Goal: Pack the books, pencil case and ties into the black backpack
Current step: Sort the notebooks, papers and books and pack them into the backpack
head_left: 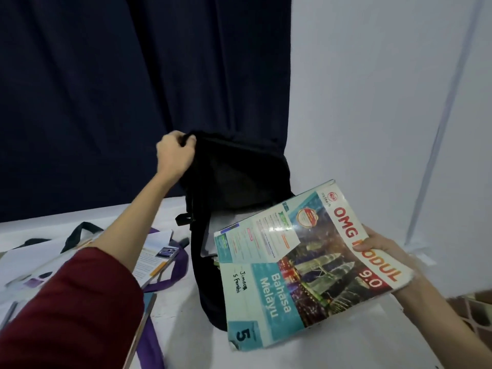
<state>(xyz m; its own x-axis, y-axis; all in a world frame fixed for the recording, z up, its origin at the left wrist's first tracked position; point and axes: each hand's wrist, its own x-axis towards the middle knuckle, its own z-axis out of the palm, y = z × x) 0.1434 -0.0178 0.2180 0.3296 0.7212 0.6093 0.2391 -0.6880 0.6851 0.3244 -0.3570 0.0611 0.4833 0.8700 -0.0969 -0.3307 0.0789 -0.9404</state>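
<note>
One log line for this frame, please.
left hand grips black backpack top | right hand holds Bahasa Melayu workbook at opening

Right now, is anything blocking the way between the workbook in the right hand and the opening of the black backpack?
Nothing visible blocks it. The left hand holds the black backpack open at its top, and the workbook, gripped by the right hand, already points into the opening.

The book (306,265) I hold is paper with a shiny, smooth cover, worn at the corners. The black backpack (234,177) is dull, soft cloth. My sleeve (80,302) is soft red cloth. The purple ties (178,265) look like smooth cloth. The curtain (133,89) is dark cloth.
</note>
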